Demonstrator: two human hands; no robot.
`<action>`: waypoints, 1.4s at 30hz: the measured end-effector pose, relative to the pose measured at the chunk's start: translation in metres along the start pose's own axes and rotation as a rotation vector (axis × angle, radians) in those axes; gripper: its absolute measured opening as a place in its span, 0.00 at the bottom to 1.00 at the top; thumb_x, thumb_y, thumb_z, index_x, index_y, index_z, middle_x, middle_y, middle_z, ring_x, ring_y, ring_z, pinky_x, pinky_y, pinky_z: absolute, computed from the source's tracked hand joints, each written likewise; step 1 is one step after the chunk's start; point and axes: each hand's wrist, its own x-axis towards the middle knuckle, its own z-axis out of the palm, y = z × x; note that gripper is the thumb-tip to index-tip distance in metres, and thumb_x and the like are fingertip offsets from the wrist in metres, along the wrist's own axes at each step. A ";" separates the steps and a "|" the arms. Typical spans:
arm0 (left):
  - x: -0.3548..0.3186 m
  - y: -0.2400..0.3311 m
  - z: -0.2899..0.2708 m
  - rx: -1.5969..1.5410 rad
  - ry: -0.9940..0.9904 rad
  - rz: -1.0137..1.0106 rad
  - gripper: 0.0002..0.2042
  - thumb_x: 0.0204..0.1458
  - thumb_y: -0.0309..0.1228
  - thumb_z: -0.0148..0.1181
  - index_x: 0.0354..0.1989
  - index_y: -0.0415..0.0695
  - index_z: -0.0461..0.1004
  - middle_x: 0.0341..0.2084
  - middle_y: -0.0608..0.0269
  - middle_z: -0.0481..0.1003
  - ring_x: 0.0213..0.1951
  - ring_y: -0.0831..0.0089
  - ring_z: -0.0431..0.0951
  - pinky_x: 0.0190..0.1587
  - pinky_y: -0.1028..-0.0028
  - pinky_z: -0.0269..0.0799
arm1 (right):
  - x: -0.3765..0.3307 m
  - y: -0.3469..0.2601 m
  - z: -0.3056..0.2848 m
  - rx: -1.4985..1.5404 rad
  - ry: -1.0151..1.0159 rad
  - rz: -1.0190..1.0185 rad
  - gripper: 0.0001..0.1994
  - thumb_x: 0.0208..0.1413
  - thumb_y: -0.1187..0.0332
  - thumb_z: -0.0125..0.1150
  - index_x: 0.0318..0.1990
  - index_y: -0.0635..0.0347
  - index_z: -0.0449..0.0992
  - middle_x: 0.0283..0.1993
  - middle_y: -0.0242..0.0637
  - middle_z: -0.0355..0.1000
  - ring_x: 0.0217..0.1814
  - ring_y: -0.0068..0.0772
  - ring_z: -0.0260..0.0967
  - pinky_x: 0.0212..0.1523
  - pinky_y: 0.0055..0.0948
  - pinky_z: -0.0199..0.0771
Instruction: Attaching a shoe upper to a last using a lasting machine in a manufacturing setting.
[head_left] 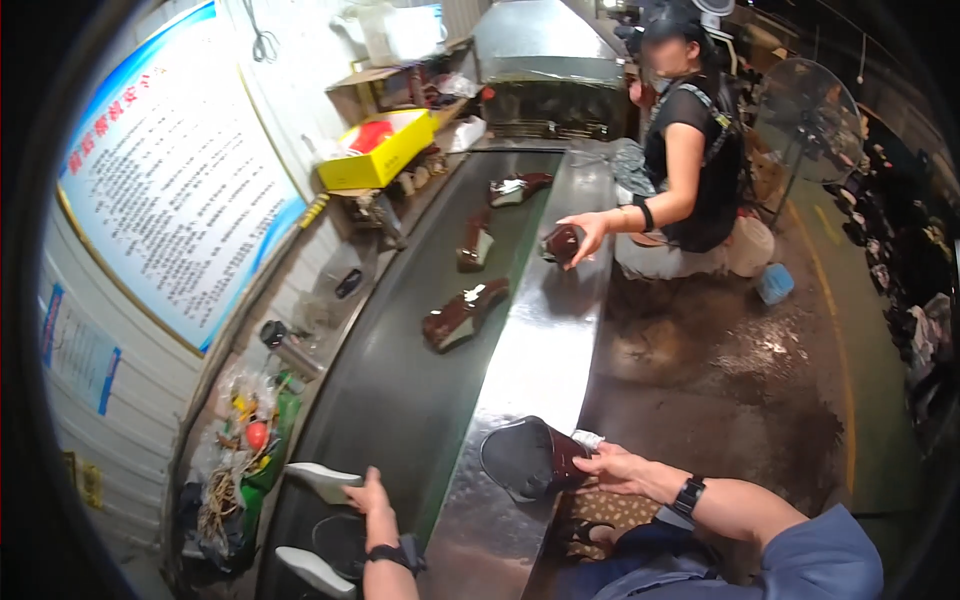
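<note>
My right hand (632, 472) grips a shiny dark red boot (578, 462) over the metal ledge, its wide opening and black lining facing me. Over the belt's near left part, my left hand (370, 500) has its fingers closed at the end of a white shoe sole (322, 480). A second white sole (312, 571) lies nearer me, beside my left wrist. Between the two soles is a dark rounded shape that I cannot make out. Farther up the dark conveyor belt (375, 400) lie a near dark red boot (462, 314), a middle boot (475, 243) and a far boot (518, 188).
Across the metal ledge (535, 375), a seated co-worker (690, 150) holds another dark red boot (563, 243). A hooded machine (550, 60) stands at the belt's far end. Along the left wall are a yellow box (380, 155) and bagged odds and ends (240, 450). A fan (808, 120) stands right.
</note>
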 end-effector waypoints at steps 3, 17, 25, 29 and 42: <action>0.011 0.046 0.030 0.242 0.250 -0.210 0.54 0.44 0.48 0.74 0.77 0.52 0.44 0.67 0.30 0.53 0.63 0.34 0.63 0.67 0.51 0.59 | -0.036 0.025 -0.038 0.020 -0.002 -0.115 0.27 0.63 0.72 0.65 0.67 0.43 0.63 0.52 0.25 0.73 0.53 0.25 0.73 0.60 0.51 0.76; -0.149 0.023 -0.105 0.123 -0.087 0.700 0.31 0.35 0.17 0.61 0.56 0.36 0.74 0.59 0.44 0.68 0.63 0.46 0.67 0.65 0.54 0.63 | -0.034 -0.004 0.000 -0.077 -0.235 -0.205 0.31 0.63 0.69 0.66 0.70 0.54 0.58 0.56 0.34 0.77 0.58 0.29 0.74 0.56 0.42 0.78; -0.333 -0.007 -0.139 0.326 -0.373 1.539 0.23 0.40 0.30 0.67 0.50 0.57 0.81 0.56 0.47 0.67 0.58 0.50 0.65 0.59 0.49 0.61 | 0.021 -0.002 0.032 -0.203 -0.186 -0.230 0.31 0.63 0.65 0.68 0.69 0.56 0.59 0.52 0.35 0.78 0.47 0.22 0.73 0.44 0.32 0.73; -0.365 -0.005 -0.111 0.408 -0.430 1.529 0.20 0.43 0.31 0.68 0.48 0.61 0.82 0.52 0.55 0.70 0.56 0.55 0.67 0.57 0.50 0.61 | 0.012 -0.004 0.063 -0.351 -0.231 -0.280 0.29 0.63 0.65 0.66 0.67 0.61 0.62 0.48 0.35 0.78 0.44 0.16 0.70 0.43 0.22 0.71; -0.385 0.156 -0.215 -1.326 -0.779 -0.118 0.28 0.67 0.51 0.48 0.61 0.38 0.70 0.51 0.56 0.77 0.54 0.61 0.77 0.59 0.59 0.72 | -0.101 -0.005 0.146 -0.969 -0.658 -0.698 0.22 0.62 0.59 0.65 0.49 0.73 0.67 0.38 0.53 0.76 0.35 0.44 0.73 0.38 0.41 0.73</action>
